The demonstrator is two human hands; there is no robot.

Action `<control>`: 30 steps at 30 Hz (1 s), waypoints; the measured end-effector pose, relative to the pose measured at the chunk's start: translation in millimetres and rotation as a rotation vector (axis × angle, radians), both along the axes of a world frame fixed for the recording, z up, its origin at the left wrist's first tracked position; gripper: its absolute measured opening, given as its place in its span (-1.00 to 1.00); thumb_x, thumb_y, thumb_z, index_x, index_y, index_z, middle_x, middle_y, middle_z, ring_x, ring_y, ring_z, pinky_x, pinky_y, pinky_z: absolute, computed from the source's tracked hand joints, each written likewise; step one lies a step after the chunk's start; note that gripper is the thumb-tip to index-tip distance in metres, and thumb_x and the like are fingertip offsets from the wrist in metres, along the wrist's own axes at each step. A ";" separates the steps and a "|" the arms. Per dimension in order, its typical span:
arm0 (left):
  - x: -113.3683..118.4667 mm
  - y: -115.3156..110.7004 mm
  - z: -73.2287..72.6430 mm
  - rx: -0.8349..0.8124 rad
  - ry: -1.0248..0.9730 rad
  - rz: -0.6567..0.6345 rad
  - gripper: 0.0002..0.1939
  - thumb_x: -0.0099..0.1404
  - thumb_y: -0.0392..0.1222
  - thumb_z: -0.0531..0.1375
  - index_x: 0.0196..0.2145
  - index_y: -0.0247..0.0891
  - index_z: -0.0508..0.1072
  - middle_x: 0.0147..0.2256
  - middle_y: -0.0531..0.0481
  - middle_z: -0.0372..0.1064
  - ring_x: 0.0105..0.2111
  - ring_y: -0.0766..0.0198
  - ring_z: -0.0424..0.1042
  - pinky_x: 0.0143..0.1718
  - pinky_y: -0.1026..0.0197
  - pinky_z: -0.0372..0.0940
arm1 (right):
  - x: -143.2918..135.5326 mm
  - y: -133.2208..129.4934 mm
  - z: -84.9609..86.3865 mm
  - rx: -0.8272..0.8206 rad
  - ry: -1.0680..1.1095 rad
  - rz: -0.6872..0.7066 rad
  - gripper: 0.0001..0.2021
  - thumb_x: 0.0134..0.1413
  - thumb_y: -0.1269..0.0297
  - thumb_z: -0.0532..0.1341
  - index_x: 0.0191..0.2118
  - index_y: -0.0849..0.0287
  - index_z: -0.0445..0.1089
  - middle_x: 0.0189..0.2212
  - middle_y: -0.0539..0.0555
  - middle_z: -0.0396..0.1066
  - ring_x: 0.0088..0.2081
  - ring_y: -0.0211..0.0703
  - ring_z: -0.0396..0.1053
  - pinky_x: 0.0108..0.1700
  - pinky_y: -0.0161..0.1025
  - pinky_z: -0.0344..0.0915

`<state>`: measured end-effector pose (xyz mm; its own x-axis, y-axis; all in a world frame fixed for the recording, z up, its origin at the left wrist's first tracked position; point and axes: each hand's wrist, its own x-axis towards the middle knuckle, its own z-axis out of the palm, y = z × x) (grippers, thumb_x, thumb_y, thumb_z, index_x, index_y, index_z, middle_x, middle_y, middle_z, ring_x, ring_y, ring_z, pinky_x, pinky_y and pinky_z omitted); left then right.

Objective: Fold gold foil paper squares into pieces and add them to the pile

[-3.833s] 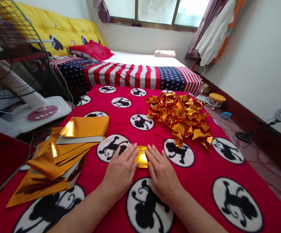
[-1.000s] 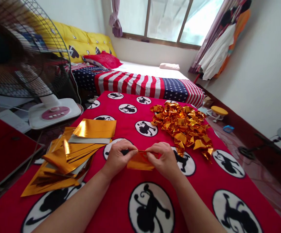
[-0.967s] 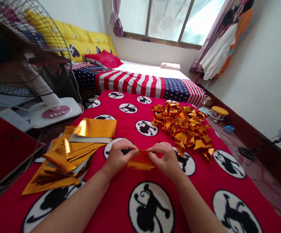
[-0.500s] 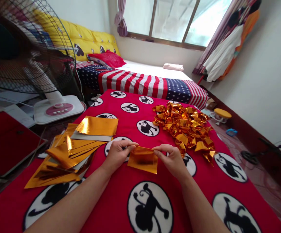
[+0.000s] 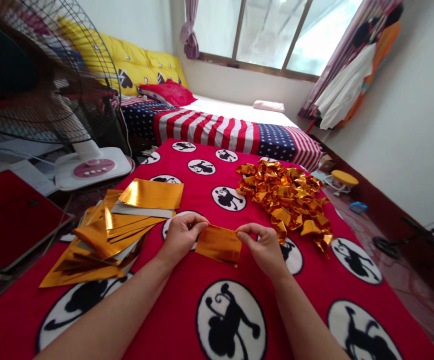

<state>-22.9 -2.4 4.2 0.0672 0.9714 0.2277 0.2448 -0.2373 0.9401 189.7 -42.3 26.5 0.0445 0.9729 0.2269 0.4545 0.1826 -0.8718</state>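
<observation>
A rectangular gold metallic-foil sheet (image 5: 219, 244) is at frame centre. The left hand (image 5: 181, 236) and right hand (image 5: 265, 247) each pinch one upper corner, apparently to keep the edge taut. Flat gold foil sheets (image 5: 97, 239) lie at left, folded gold foil pieces (image 5: 284, 192) at right, presumably separated by state. No writing is legible.
</observation>
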 end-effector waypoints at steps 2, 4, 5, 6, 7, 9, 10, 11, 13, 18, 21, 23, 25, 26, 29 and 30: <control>-0.1 -0.4 -0.1 0.007 0.014 -0.003 -0.84 0.11 -0.14 0.24 -0.49 -0.28 0.54 -0.51 -0.01 0.46 -0.49 0.30 0.37 -0.47 0.32 0.27 | -1.1 -0.2 0.3 0.003 -0.011 0.002 -0.90 -0.04 0.28 0.27 -0.45 0.16 0.51 -0.46 0.04 0.53 -0.38 -0.12 0.45 -0.26 -0.24 0.31; -0.4 -0.9 -0.2 0.010 0.020 -0.006 -0.84 0.12 -0.15 0.23 -0.50 -0.28 0.54 -0.52 0.00 0.45 -0.49 0.30 0.37 -0.47 0.32 0.27 | -1.4 -0.1 0.4 0.003 -0.015 0.006 -0.90 -0.04 0.28 0.26 -0.47 0.15 0.50 -0.47 0.03 0.53 -0.39 -0.13 0.44 -0.28 -0.24 0.30; -0.4 -1.2 -0.5 0.011 0.018 -0.007 -0.84 0.12 -0.15 0.23 -0.51 -0.28 0.54 -0.52 0.01 0.45 -0.49 0.30 0.37 -0.47 0.33 0.27 | -1.3 -0.1 0.4 0.003 -0.015 0.006 -0.90 -0.04 0.29 0.26 -0.47 0.15 0.50 -0.48 0.03 0.52 -0.40 -0.13 0.43 -0.28 -0.25 0.30; -0.4 -1.3 -0.8 0.010 0.012 -0.008 -0.83 0.12 -0.15 0.23 -0.51 -0.28 0.54 -0.52 0.01 0.45 -0.49 0.30 0.38 -0.47 0.33 0.27 | -1.1 0.0 0.3 0.001 -0.015 0.007 -0.90 -0.03 0.29 0.26 -0.47 0.15 0.50 -0.48 0.02 0.52 -0.40 -0.14 0.43 -0.28 -0.25 0.30; -0.3 -1.3 -1.4 0.005 -0.001 -0.007 -0.83 0.13 -0.15 0.23 -0.50 -0.28 0.54 -0.52 0.01 0.45 -0.49 0.30 0.38 -0.47 0.33 0.27 | -1.0 0.1 0.2 0.001 -0.014 0.007 -0.90 -0.03 0.29 0.26 -0.46 0.15 0.50 -0.48 0.02 0.52 -0.40 -0.15 0.42 -0.29 -0.26 0.29; 0.4 -0.7 -2.8 -0.014 -0.039 0.001 -0.83 0.13 -0.14 0.23 -0.49 -0.29 0.55 -0.50 0.00 0.46 -0.49 0.30 0.39 -0.46 0.33 0.28 | -1.1 0.0 0.4 0.004 -0.006 0.003 -0.90 -0.01 0.29 0.25 -0.46 0.15 0.50 -0.47 0.02 0.52 -0.40 -0.16 0.42 -0.29 -0.28 0.29; 1.1 -0.2 -3.5 -0.023 -0.063 0.011 -0.83 0.13 -0.14 0.24 -0.49 -0.29 0.55 -0.49 0.00 0.48 -0.48 0.30 0.40 -0.45 0.33 0.29 | -1.4 -0.1 0.8 0.008 0.000 -0.001 -0.90 -0.01 0.30 0.25 -0.45 0.16 0.51 -0.47 0.02 0.52 -0.40 -0.16 0.42 -0.29 -0.28 0.29; 1.8 0.3 -4.0 -0.031 -0.086 0.023 -0.83 0.12 -0.13 0.25 -0.48 -0.29 0.55 -0.48 -0.01 0.49 -0.47 0.29 0.41 -0.43 0.32 0.30 | -1.9 -0.2 1.5 0.012 0.007 -0.006 -0.90 -0.01 0.29 0.25 -0.45 0.16 0.51 -0.47 0.02 0.52 -0.40 -0.17 0.42 -0.29 -0.28 0.29; 3.5 1.1 -4.1 -0.038 -0.119 0.049 -0.84 0.10 -0.13 0.26 -0.46 -0.29 0.56 -0.46 -0.01 0.51 -0.45 0.28 0.44 -0.41 0.31 0.32 | -3.3 -0.7 3.4 0.017 0.019 -0.014 -0.89 -0.01 0.28 0.26 -0.45 0.17 0.51 -0.47 0.03 0.52 -0.40 -0.16 0.42 -0.30 -0.29 0.30; 6.9 -0.5 0.2 -0.013 -0.099 0.100 -0.84 0.09 -0.13 0.26 -0.48 -0.28 0.56 -0.46 -0.01 0.53 -0.45 0.25 0.45 -0.41 0.29 0.32 | -4.7 -0.3 6.5 -0.010 0.032 -0.034 -0.86 -0.03 0.24 0.28 -0.47 0.19 0.52 -0.51 0.04 0.51 -0.45 -0.18 0.41 -0.34 -0.29 0.31; 8.9 -2.9 3.1 0.013 -0.066 0.134 -0.86 0.10 -0.16 0.25 -0.49 -0.25 0.57 -0.47 0.01 0.53 -0.45 0.26 0.45 -0.41 0.29 0.31 | -1.6 2.6 3.4 -0.052 0.080 -0.036 -0.82 -0.06 0.19 0.30 -0.47 0.21 0.52 -0.52 0.06 0.51 -0.46 -0.16 0.41 -0.36 -0.28 0.32; 10.7 -4.1 3.8 0.021 -0.057 0.153 -0.88 0.10 -0.17 0.25 -0.49 -0.24 0.57 -0.47 0.02 0.54 -0.46 0.27 0.45 -0.39 0.29 0.31 | 0.8 5.1 0.7 -0.077 0.110 -0.040 -0.80 -0.07 0.16 0.31 -0.47 0.22 0.52 -0.51 0.07 0.52 -0.46 -0.16 0.42 -0.37 -0.28 0.33; 13.0 -4.9 3.4 0.022 -0.051 0.163 -0.88 0.10 -0.17 0.26 -0.48 -0.24 0.57 -0.46 0.03 0.54 -0.46 0.27 0.45 -0.37 0.28 0.32 | 1.7 6.8 -0.2 -0.089 0.118 -0.047 -0.79 -0.08 0.15 0.32 -0.47 0.22 0.52 -0.52 0.08 0.52 -0.47 -0.16 0.42 -0.38 -0.28 0.32; 14.2 -5.2 2.8 0.018 -0.049 0.166 -0.88 0.11 -0.17 0.26 -0.48 -0.24 0.57 -0.46 0.02 0.54 -0.46 0.27 0.45 -0.37 0.28 0.32 | 1.5 7.2 0.6 -0.089 0.115 -0.050 -0.78 -0.08 0.14 0.31 -0.47 0.22 0.52 -0.52 0.08 0.52 -0.47 -0.16 0.42 -0.39 -0.29 0.32; 16.9 -5.8 0.3 0.002 -0.053 0.172 -0.85 0.13 -0.14 0.26 -0.44 -0.26 0.58 -0.46 0.01 0.54 -0.46 0.27 0.46 -0.39 0.28 0.32 | 0.1 5.6 8.7 -0.058 0.054 -0.067 -0.79 -0.06 0.15 0.30 -0.47 0.21 0.52 -0.53 0.07 0.51 -0.47 -0.15 0.42 -0.39 -0.28 0.31; 17.1 -5.7 -0.7 0.002 -0.060 0.176 -0.83 0.14 -0.12 0.25 -0.42 -0.27 0.58 -0.45 0.00 0.54 -0.46 0.27 0.46 -0.39 0.28 0.32 | 0.5 4.4 13.0 -0.032 0.010 -0.081 -0.80 -0.05 0.15 0.29 -0.47 0.20 0.52 -0.53 0.07 0.51 -0.47 -0.15 0.42 -0.38 -0.28 0.30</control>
<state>-5.9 -8.1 3.5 -0.1171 0.9666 0.2282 0.2266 -0.1977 0.9537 190.2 -37.9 39.5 0.1253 0.9727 0.1951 0.4578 0.1178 -0.8812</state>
